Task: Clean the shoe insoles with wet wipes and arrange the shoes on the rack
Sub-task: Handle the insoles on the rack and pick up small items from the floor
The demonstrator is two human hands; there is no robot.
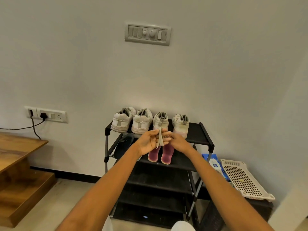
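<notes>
Black rack [202, 138]: four shoes [150, 120] atop; basket [243, 179] beside.

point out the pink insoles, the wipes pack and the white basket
pink insoles [166, 155]: head view, middle of the right insole
wipes pack [214, 163]: head view, its white label
white basket [241, 179]: head view, perforated base

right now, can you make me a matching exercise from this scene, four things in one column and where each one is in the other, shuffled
Things:
1. white sneakers
2. pink insoles
3. used wipe
4. white basket

Places:
A. second shelf of the rack
B. held between left hand and right hand
C. right of the rack, tilted
D. top shelf, heels toward the camera

Pairs: 1-D, 2-A, 3-B, 4-C
</notes>
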